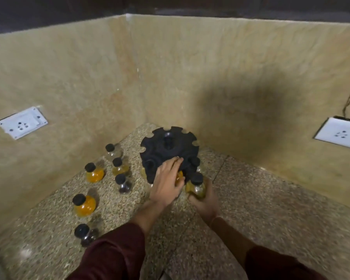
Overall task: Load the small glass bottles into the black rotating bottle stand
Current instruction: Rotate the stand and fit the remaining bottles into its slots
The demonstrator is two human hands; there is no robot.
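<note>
Speckled granite counter, corner view. I see the black notched rotating bottle stand at centre. Left hand, fingers straight and together, rests on its 6 o'clock rim, partly hiding an orange-filled bottle. Right hand grips a black-capped glass bottle at 5 o'clock. Six loose bottles stand at 8 to 9 o'clock, clear of the stand. White wall socket at 9 o'clock.

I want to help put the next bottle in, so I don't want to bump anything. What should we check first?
1. Right hand grips the yellowish bottle: ok.
2. That bottle's black cap is on: ok.
3. Black stand has free notches: ok, the far-side ones are empty.
4. Left hand is out of the way: not ok, its fingers lie across the stand's near side.
5. Orange bottle under the left hand is seated in its slot: cannot tell, the hand hides it.
</note>
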